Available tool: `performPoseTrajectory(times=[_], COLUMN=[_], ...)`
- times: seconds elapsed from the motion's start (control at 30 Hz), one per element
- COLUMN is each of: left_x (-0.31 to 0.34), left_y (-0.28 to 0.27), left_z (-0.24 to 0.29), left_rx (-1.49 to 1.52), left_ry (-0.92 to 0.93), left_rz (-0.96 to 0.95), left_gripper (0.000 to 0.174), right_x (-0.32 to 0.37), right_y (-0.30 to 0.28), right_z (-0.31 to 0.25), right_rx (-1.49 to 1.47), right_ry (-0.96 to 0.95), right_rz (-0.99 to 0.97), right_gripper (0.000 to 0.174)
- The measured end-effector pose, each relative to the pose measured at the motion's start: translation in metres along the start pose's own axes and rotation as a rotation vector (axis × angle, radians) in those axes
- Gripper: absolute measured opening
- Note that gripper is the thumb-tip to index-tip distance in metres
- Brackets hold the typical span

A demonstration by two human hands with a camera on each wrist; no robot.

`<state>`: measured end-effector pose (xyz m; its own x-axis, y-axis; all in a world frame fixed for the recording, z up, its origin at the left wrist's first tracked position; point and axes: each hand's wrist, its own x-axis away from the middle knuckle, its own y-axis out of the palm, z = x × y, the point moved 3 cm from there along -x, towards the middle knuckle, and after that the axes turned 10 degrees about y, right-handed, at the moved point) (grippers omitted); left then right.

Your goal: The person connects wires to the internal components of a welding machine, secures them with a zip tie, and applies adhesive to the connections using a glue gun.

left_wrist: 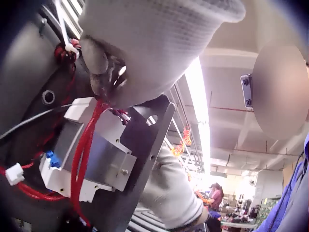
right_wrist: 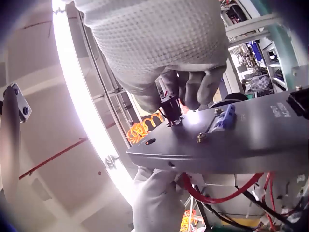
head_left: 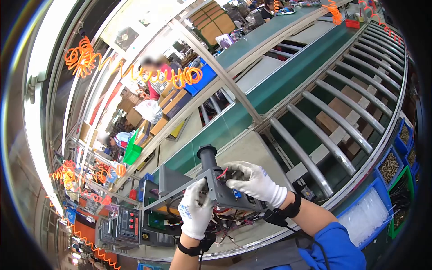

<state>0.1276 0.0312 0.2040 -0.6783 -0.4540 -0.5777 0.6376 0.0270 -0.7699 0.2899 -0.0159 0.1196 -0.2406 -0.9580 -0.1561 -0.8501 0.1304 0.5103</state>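
Both hands wear white knit gloves and work at a dark grey metal panel (right_wrist: 251,140) on a machine housing with a black cylinder (head_left: 208,157) on it. My right hand (head_left: 256,182) pinches a small black switch-like part (right_wrist: 170,108) over the panel's outer face, near a blue fitting (right_wrist: 224,118). On the inner side, my left hand (head_left: 195,209) has its fingers curled at the top of a bundle of red wires (left_wrist: 83,157), which it appears to pinch. A white plastic block (left_wrist: 79,110) with a grey module sits on that inner face, beside the wires.
Loose wires (head_left: 231,218) spill below the panel. A control unit with red knobs (head_left: 129,222) stands at left. Metal rollers (head_left: 310,155) run along the right, with a blue bin (head_left: 382,191) and others beside them. Orange coiled hoses (head_left: 81,56) hang at left; people sit beyond the belt.
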Motion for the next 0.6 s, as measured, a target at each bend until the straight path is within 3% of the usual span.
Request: performPoseTrajectory(times=[0.07, 0.2, 0.23, 0.37, 0.47, 0.53, 0.6], left_x=[0.002, -0.008, -0.01, -0.01, -0.004, -0.008, -0.008], left_y=[0.002, 0.005, 0.006, 0.012, 0.018, 0.01, 0.001], left_z=[-0.002, -0.007, -0.004, -0.009, -0.019, -0.003, 0.003], left_rx=[0.0, 0.031, 0.052, 0.078, 0.227, -0.15, -0.254], left_ry=[-0.121, -0.035, -0.055, -0.061, -0.217, -0.051, -0.088], left_rz=[-0.07, -0.111, -0.114, -0.124, -0.065, -0.038, -0.073], left_gripper=[0.034, 0.029, 0.025, 0.019, 0.013, 0.01, 0.011], right_x=[-0.001, -0.003, -0.001, -0.003, -0.008, -0.01, -0.014], right_y=[0.0, -0.003, -0.002, -0.002, -0.003, -0.003, -0.004], right_z=[-0.004, -0.013, -0.019, -0.017, -0.008, -0.008, -0.004], right_rx=[0.08, 0.305, 0.374, 0.383, 0.253, 0.229, 0.197], right_ry=[-0.11, -0.156, -0.262, -0.271, -0.253, -0.092, -0.073], right_rz=[-0.111, -0.158, -0.128, -0.161, -0.178, -0.154, -0.149], right_gripper=[0.038, 0.051, 0.054, 0.053, 0.049, 0.044, 0.043])
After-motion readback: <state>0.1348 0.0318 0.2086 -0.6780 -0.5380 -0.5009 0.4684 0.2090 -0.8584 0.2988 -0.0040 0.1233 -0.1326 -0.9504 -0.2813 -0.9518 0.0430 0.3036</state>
